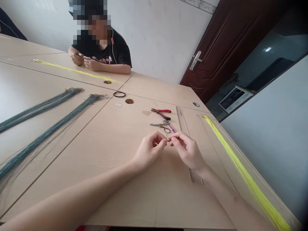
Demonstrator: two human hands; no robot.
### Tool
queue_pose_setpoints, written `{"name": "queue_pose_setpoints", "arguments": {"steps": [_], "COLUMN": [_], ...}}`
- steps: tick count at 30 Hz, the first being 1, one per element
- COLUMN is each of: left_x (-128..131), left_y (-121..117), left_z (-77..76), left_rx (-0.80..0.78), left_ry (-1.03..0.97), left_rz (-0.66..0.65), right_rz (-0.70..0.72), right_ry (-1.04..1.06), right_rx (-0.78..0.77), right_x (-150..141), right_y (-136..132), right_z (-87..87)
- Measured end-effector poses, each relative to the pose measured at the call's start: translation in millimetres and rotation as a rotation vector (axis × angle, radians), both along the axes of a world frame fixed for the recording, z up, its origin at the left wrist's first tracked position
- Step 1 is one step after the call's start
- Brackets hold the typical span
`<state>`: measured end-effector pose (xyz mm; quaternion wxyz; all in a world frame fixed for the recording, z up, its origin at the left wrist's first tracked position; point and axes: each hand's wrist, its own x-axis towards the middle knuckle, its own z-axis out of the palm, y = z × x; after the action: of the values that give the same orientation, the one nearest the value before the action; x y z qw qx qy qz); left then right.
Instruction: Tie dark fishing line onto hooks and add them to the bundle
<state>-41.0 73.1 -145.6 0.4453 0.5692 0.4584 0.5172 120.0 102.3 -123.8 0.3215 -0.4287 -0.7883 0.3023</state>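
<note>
Above the table in the middle of the view, my left hand [151, 149] pinches a tiny, thin dark piece [166, 136] that sticks up from the fingertips; its kind is too small to tell. My right hand [186, 149] is closed beside it, thumb against fingers, its fingertips almost meeting the left ones. What the right fingers hold, if anything, is hidden. Just beyond my hands lie small scissors [160, 125], a pink cutter [171, 128] and red-and-black pliers [162, 112]. A clear ruler [181, 120] runs partly beneath my right hand and forearm.
Yellow cords [240, 166] lie along the right edge. Bundles of dark teal cords [55, 123] stretch across the left. Near the table's holes are a black ring [119, 94] and a small label [117, 105]. Opposite, another person [103, 54] works beside more yellow cords [77, 71].
</note>
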Motion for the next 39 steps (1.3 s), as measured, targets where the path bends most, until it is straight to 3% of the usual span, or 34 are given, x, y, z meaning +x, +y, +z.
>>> {"name": "queue_pose_setpoints", "arguments": {"steps": [3, 8, 15, 21, 32, 39], "left_x": [1.3, 3.6, 4.6, 3.7, 2.9, 2.6], "left_y": [-5.0, -9.6, -10.1, -11.8, -12.8, -13.0], "left_z": [1.3, 2.9, 2.5, 2.1, 2.6, 0.8], "left_rx": [-0.025, -0.034, 0.008, 0.027, 0.037, 0.009], "left_ry": [0.026, 0.093, 0.176, 0.244, 0.246, 0.226], "left_rz": [-0.005, -0.027, -0.065, -0.065, -0.115, -0.146], "right_rz": [0.031, 0.104, 0.140, 0.125, 0.169, 0.217], "right_ry": [0.067, 0.160, 0.196, 0.151, -0.060, -0.159], "right_rx": [-0.108, -0.242, -0.260, -0.103, 0.401, 0.508], "right_x": [7.0, 12.8, 14.2, 14.6, 15.5, 14.6], "right_y": [-13.3, -9.7, -14.9, -18.0, -15.3, -12.7], "right_z": [-2.6, -0.7, 4.5, 5.9, -0.5, -0.5]}}
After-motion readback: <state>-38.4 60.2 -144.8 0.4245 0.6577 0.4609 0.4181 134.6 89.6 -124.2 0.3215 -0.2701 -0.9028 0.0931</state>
